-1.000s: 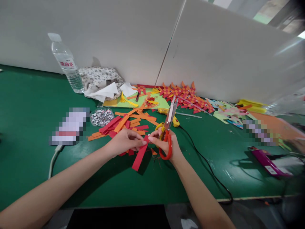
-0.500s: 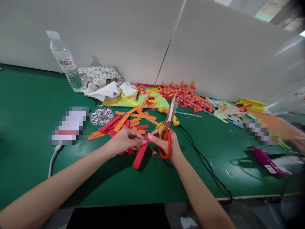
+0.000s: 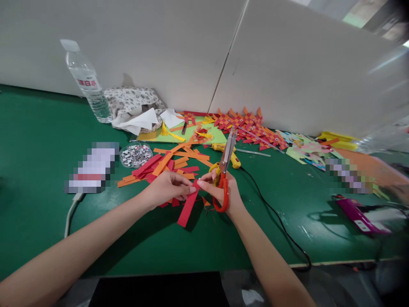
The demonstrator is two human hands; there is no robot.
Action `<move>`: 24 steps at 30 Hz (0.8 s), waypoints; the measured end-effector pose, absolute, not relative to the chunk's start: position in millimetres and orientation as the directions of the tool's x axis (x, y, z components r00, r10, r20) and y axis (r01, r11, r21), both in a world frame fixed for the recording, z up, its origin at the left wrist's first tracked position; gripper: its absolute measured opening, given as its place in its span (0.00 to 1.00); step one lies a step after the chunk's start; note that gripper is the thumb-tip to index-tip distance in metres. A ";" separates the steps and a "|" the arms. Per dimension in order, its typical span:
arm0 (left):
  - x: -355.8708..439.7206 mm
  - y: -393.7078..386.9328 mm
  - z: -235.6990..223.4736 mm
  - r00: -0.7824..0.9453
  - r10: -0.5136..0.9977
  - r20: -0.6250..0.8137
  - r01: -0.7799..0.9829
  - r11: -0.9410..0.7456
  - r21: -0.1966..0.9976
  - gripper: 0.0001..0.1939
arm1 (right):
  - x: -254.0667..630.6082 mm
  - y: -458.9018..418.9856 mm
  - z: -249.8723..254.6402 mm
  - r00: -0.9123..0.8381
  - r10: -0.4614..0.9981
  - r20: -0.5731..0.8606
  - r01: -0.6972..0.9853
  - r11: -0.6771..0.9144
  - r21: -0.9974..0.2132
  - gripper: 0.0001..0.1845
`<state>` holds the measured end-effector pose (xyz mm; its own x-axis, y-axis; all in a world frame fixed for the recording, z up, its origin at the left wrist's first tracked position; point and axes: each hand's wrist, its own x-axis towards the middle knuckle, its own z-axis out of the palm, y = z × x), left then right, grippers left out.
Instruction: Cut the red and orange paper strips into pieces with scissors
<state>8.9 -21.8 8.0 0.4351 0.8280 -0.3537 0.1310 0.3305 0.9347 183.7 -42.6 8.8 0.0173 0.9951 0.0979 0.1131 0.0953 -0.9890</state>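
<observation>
Between thumb and fingers, my left hand (image 3: 169, 187) pinches a red paper strip (image 3: 187, 208) near its upper end. The strip slants down toward me over the green table. My right hand (image 3: 225, 192) has scissors (image 3: 225, 183) with red and yellow handles hooked on it, blades pointing up and away. Its thumb and fingertips also meet at the strip's upper end, close to my left fingertips. Beyond my left hand lies a loose pile of red and orange paper strips (image 3: 166, 164), partly hidden by that hand.
A round tub of googly eyes (image 3: 136, 154) and a blurred-out phone (image 3: 94, 167) lie to the left. Farther back are a water bottle (image 3: 87, 83), a tissue pouch (image 3: 134, 106) and woven paper fish (image 3: 249, 125). A yellow glue gun (image 3: 235, 160) trails a black cord (image 3: 275, 217).
The scissors have tipped very slightly to the left in my right hand. Both hands keep their pinch on the red strip in almost the same place.
</observation>
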 end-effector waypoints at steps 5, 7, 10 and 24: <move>9.8 -22.2 8.7 0.443 0.830 -0.338 0.114 0.322 0.940 0.10 | 182.5 -42.6 8.7 0.004 0.995 0.100 0.113 0.099 -0.989 0.21; 10.4 -22.6 9.6 0.432 0.839 -0.331 0.099 0.321 0.942 0.10 | 182.2 -42.2 8.3 0.005 0.996 0.092 0.098 0.091 -0.991 0.21; 11.9 -22.9 10.4 0.398 0.866 -0.304 0.025 0.321 0.947 0.10 | 182.5 -41.5 8.2 0.045 0.996 0.076 0.095 0.071 -0.993 0.22; 12.1 -17.9 4.4 -0.018 0.998 -0.065 -0.414 0.051 0.909 0.11 | 172.1 -52.9 5.8 -0.019 0.989 0.150 0.711 0.119 -0.693 0.19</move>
